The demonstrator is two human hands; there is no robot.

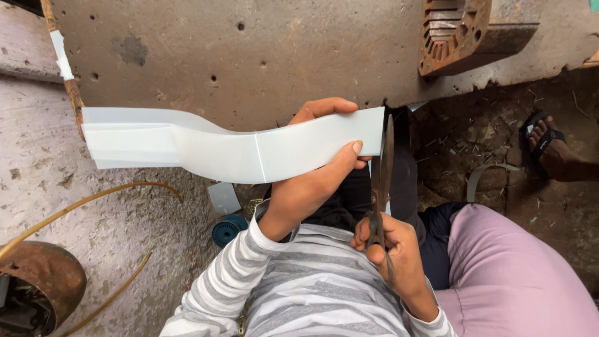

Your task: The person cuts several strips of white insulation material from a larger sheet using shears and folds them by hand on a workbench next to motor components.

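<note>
The white strip lay long from left to right in front of the person, its right end pinched by the left hand, while the right hand gripped rusty scissors pointing up beside that end.

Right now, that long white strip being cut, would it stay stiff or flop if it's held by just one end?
The white strip probably flops: it already bends in a wave beyond the left hand. It looks thin and light, pinched easily between thumb and fingers. Its smooth sheen hints it may slip, and the scissors in the right hand suggest it cuts easily.
</note>
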